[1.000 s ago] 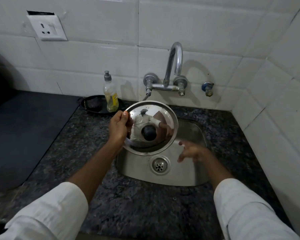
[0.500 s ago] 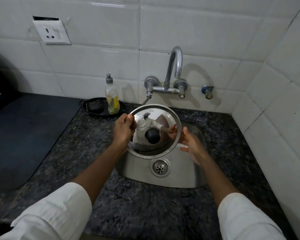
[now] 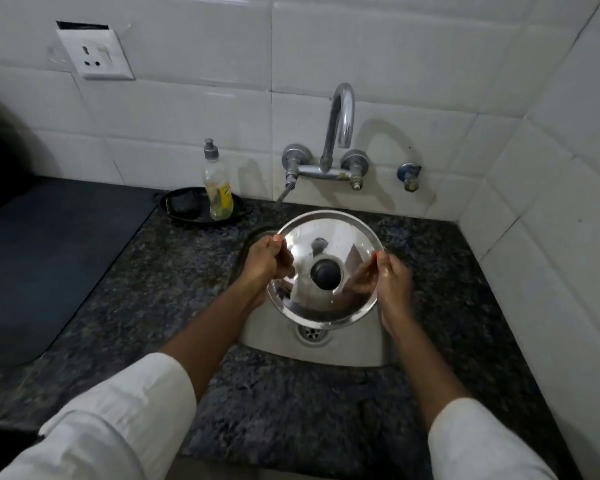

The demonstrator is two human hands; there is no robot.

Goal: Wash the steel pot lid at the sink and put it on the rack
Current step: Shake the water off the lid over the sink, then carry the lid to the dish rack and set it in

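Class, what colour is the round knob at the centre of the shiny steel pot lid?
Black, seen in the head view: the round knob on the shiny steel pot lid.

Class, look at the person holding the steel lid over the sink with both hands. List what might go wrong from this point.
1. The lid is pinched only at its rim by the left hand and right hand; if wet, it might slip and drop into the sink.
2. The tap spout sits just above and behind the lid; raising the lid may knock it.
3. No rack is in view, so the lid may drip across the counter on the way.
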